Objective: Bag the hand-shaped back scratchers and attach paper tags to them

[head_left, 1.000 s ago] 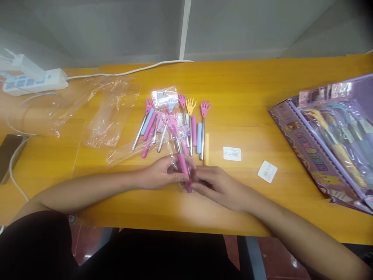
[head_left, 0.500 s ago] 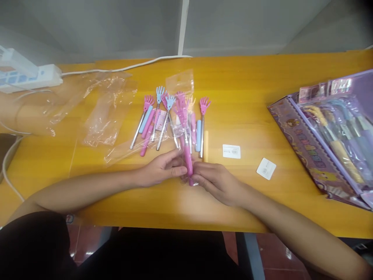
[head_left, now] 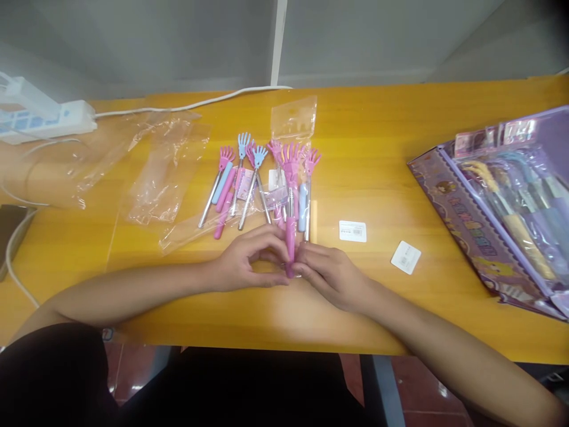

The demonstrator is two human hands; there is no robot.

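A pink back scratcher [head_left: 290,228] in a clear plastic bag [head_left: 294,118] stands out in front of me, claw end away from me. My left hand [head_left: 253,258] curls around the lower handle from the left, thumb near its end. From the right, my right hand [head_left: 331,274] pinches the bag and handle end; its fingertips are partly hidden. Just beyond lie several more back scratchers with pink and blue claws, among them a blue-clawed one [head_left: 254,184] and a pink-clawed one [head_left: 225,157].
Crumpled clear bags [head_left: 155,178] lie to the left, near a white power strip [head_left: 53,118] and its cable. Two white cards [head_left: 352,231] rest right of the scratchers. At the far right is a purple display box [head_left: 471,219] holding bagged scratchers. A grey partition [head_left: 377,41] rises behind the table.
The bagged scratcher has swung slightly right and now points more straight away from me. My left thumb has slid down off the handle's front toward its end. My right hand has barely moved.
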